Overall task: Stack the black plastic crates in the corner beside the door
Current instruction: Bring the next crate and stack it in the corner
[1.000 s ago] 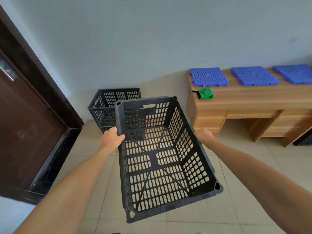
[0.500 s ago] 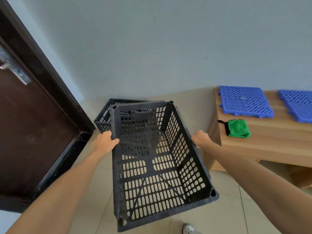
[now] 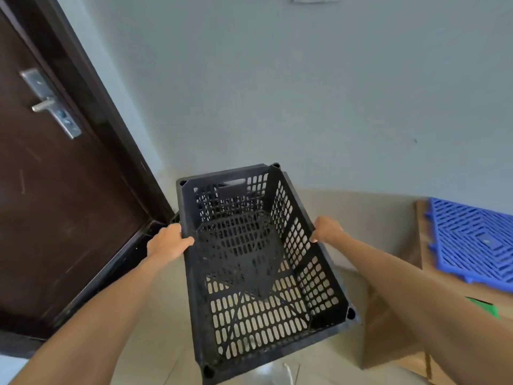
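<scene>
I hold a black perforated plastic crate (image 3: 327, 276) in the air in front of me, its open top facing up. My left hand (image 3: 168, 243) grips its left rim and my right hand (image 3: 326, 229) grips its right rim. Through the crate's slotted floor a second black crate (image 3: 238, 245) shows as a dark shape directly below, in the corner beside the door; a bit of its rim peeks out at the left. Whether the two crates touch I cannot tell.
A dark brown door (image 3: 55, 204) with a metal handle (image 3: 50, 104) and its dark frame stand at the left. The grey wall (image 3: 305, 93) is just ahead. A wooden desk (image 3: 394, 323) at the right carries a blue grid tile (image 3: 472, 240) and a green cloth (image 3: 483, 307).
I have come closer to the corner with the crate. The floor crate, earlier visible behind the carried one, is now almost wholly covered by it. The desk has slid to the right edge.
</scene>
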`<state>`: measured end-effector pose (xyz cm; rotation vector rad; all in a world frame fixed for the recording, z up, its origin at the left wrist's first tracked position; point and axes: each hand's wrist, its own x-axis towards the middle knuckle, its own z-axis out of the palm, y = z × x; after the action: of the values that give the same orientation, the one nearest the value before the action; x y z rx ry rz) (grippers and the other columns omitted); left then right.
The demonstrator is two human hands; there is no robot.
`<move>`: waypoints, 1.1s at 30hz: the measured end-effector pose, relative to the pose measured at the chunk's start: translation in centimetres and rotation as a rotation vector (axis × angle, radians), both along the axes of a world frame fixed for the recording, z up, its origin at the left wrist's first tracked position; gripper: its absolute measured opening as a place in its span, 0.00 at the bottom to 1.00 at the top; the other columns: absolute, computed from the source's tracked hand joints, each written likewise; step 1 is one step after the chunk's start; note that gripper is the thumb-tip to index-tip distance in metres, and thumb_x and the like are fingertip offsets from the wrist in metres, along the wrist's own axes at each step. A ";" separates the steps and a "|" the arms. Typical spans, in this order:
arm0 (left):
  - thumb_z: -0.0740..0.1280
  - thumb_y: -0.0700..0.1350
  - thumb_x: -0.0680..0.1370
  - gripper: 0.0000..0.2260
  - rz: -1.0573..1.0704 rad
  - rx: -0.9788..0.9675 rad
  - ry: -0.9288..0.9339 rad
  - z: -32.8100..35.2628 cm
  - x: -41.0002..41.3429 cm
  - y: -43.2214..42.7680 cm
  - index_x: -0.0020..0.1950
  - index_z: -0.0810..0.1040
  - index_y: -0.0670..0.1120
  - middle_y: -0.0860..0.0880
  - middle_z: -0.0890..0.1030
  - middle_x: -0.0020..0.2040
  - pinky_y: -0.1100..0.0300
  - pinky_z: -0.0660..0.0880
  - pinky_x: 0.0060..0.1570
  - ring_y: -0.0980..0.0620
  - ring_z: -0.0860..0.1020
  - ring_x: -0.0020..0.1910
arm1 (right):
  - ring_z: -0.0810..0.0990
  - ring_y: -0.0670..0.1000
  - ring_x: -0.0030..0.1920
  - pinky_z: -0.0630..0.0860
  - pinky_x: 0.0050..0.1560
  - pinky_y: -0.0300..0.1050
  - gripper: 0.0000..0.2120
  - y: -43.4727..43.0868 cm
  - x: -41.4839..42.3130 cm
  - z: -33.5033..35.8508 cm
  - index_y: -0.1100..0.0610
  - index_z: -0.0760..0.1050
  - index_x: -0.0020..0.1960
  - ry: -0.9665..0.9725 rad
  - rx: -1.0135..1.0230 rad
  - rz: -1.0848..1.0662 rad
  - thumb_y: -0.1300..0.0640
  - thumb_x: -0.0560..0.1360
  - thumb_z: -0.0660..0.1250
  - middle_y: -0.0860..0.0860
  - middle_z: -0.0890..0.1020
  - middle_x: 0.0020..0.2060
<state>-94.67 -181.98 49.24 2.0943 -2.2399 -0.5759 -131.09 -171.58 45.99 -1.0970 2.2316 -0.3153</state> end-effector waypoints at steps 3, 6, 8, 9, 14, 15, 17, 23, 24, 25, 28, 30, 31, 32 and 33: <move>0.69 0.53 0.74 0.12 0.001 0.053 -0.015 0.7 -0.1 -6.6 0.43 0.73 0.45 0.46 0.79 0.44 0.51 0.75 0.45 0.44 0.78 0.45 | 0.76 0.51 0.42 0.72 0.37 0.41 0.09 -7.1 -0.4 -0.3 0.63 0.74 0.52 0.026 0.004 0.040 0.63 0.73 0.71 0.51 0.75 0.36; 0.69 0.53 0.74 0.13 0.016 0.102 -0.037 1.2 0.4 -12.3 0.47 0.76 0.44 0.45 0.80 0.48 0.48 0.77 0.52 0.43 0.79 0.49 | 0.76 0.53 0.44 0.73 0.42 0.44 0.11 -13.6 -0.2 0.1 0.62 0.72 0.48 0.062 0.023 0.109 0.62 0.71 0.73 0.52 0.75 0.38; 0.69 0.53 0.74 0.12 0.030 0.118 -0.037 1.3 0.8 -15.5 0.48 0.77 0.44 0.45 0.80 0.49 0.47 0.77 0.54 0.43 0.79 0.50 | 0.75 0.53 0.44 0.74 0.44 0.44 0.12 -17.6 0.0 0.3 0.61 0.70 0.47 0.088 0.025 0.150 0.62 0.71 0.73 0.54 0.75 0.41; 0.69 0.53 0.74 0.13 0.033 0.125 -0.048 1.4 1.1 -16.9 0.49 0.77 0.44 0.45 0.81 0.49 0.47 0.77 0.54 0.43 0.79 0.50 | 0.75 0.54 0.45 0.75 0.45 0.44 0.12 -19.4 0.1 0.3 0.61 0.70 0.46 0.101 0.030 0.169 0.62 0.71 0.74 0.55 0.76 0.42; 0.68 0.54 0.76 0.14 0.072 0.141 -0.076 0.5 2.3 -21.9 0.52 0.76 0.43 0.44 0.80 0.52 0.46 0.76 0.56 0.42 0.79 0.53 | 0.77 0.55 0.45 0.73 0.43 0.43 0.10 -26.9 0.8 -0.1 0.63 0.74 0.45 0.121 0.074 0.243 0.62 0.70 0.74 0.55 0.76 0.42; 0.67 0.54 0.76 0.15 0.075 0.143 -0.084 0.2 2.4 -22.7 0.52 0.75 0.43 0.44 0.80 0.53 0.46 0.76 0.56 0.42 0.79 0.54 | 0.76 0.55 0.44 0.72 0.42 0.43 0.10 -28.3 0.8 -0.3 0.62 0.73 0.43 0.119 0.076 0.257 0.62 0.70 0.74 0.56 0.76 0.42; 0.67 0.54 0.77 0.16 0.104 0.154 -0.095 -0.3 2.6 -24.0 0.54 0.74 0.42 0.43 0.80 0.53 0.47 0.76 0.55 0.41 0.79 0.54 | 0.75 0.54 0.41 0.71 0.39 0.43 0.12 -31.2 0.9 -0.8 0.60 0.69 0.42 0.125 0.083 0.293 0.62 0.70 0.74 0.55 0.75 0.40; 0.67 0.53 0.77 0.14 0.240 0.181 -0.099 -2.0 2.2 -27.8 0.50 0.75 0.42 0.43 0.81 0.49 0.48 0.77 0.53 0.41 0.79 0.51 | 0.71 0.52 0.36 0.61 0.26 0.40 0.20 -39.7 0.5 -1.8 0.55 0.58 0.31 0.143 0.077 0.440 0.64 0.73 0.68 0.51 0.66 0.29; 0.66 0.53 0.77 0.14 0.261 0.205 -0.095 -2.3 2.1 -28.2 0.50 0.75 0.42 0.43 0.81 0.49 0.47 0.77 0.54 0.42 0.79 0.51 | 0.71 0.52 0.35 0.61 0.26 0.40 0.20 -40.9 0.4 -1.8 0.55 0.58 0.31 0.152 0.080 0.469 0.65 0.73 0.67 0.51 0.66 0.29; 0.66 0.53 0.77 0.14 0.285 0.225 -0.088 -2.5 2.0 -28.6 0.50 0.75 0.43 0.43 0.81 0.49 0.46 0.77 0.55 0.42 0.79 0.51 | 0.69 0.51 0.33 0.60 0.26 0.40 0.21 -42.0 0.2 -1.8 0.55 0.57 0.30 0.158 0.079 0.498 0.65 0.73 0.66 0.51 0.65 0.28; 0.66 0.53 0.77 0.13 0.340 0.259 -0.076 -3.0 1.0 -29.5 0.49 0.76 0.43 0.44 0.80 0.50 0.47 0.77 0.55 0.42 0.79 0.51 | 0.64 0.49 0.27 0.59 0.25 0.40 0.20 -45.5 -0.6 -1.5 0.56 0.57 0.30 0.166 0.093 0.571 0.64 0.74 0.64 0.51 0.64 0.28; 0.67 0.53 0.76 0.13 0.393 0.241 -0.079 -3.3 0.1 -29.8 0.48 0.75 0.43 0.44 0.80 0.50 0.49 0.77 0.53 0.41 0.80 0.52 | 0.65 0.49 0.27 0.60 0.26 0.40 0.19 -47.9 -1.0 -1.2 0.57 0.58 0.31 0.167 0.081 0.614 0.62 0.75 0.64 0.51 0.65 0.28; 0.67 0.53 0.76 0.13 0.418 0.235 -0.082 -3.4 -0.4 -29.7 0.47 0.74 0.44 0.44 0.80 0.50 0.50 0.77 0.52 0.42 0.80 0.52 | 0.65 0.50 0.28 0.60 0.26 0.41 0.18 -49.0 -1.1 -1.1 0.57 0.59 0.31 0.166 0.083 0.645 0.62 0.76 0.63 0.52 0.66 0.29; 0.67 0.53 0.76 0.12 0.445 0.241 -0.076 -3.8 -0.9 -29.6 0.45 0.73 0.44 0.44 0.81 0.49 0.51 0.77 0.50 0.42 0.80 0.51 | 0.66 0.50 0.28 0.61 0.26 0.41 0.17 -50.0 -1.1 -1.0 0.57 0.60 0.32 0.164 0.093 0.675 0.61 0.76 0.63 0.52 0.67 0.29; 0.67 0.52 0.77 0.11 0.476 0.251 -0.057 -4.2 -1.5 -29.4 0.45 0.73 0.44 0.44 0.81 0.48 0.52 0.76 0.49 0.43 0.80 0.49 | 0.67 0.49 0.28 0.62 0.27 0.41 0.16 -50.9 -1.1 -0.9 0.57 0.62 0.33 0.166 0.103 0.702 0.62 0.77 0.62 0.52 0.68 0.30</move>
<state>-96.16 -211.37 45.06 2.6681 -1.6594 -0.7967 -132.23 -222.46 45.09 -1.7994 1.8158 0.1921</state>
